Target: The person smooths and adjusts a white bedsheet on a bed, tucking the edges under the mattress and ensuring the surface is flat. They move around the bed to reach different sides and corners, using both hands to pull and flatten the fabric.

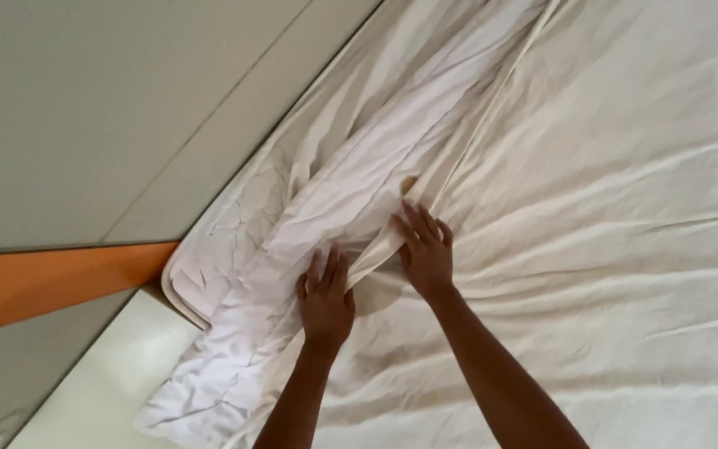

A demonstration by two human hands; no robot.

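A bedroom: a mattress (184, 287) under rumpled cream sheets (592, 208) beside a wall (85, 100).

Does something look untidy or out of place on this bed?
Yes. The white cover lies bunched in a long crumpled ridge along the bed's edge, not spread flat. The left hand and right hand press beside it, and the cream sheet is wrinkled.

Wall (85, 108) close beside mattress (178, 287)

Soft even daylight, no glare; faint shadows in sheet (592, 208) folds; pic slightly soft, tilted.
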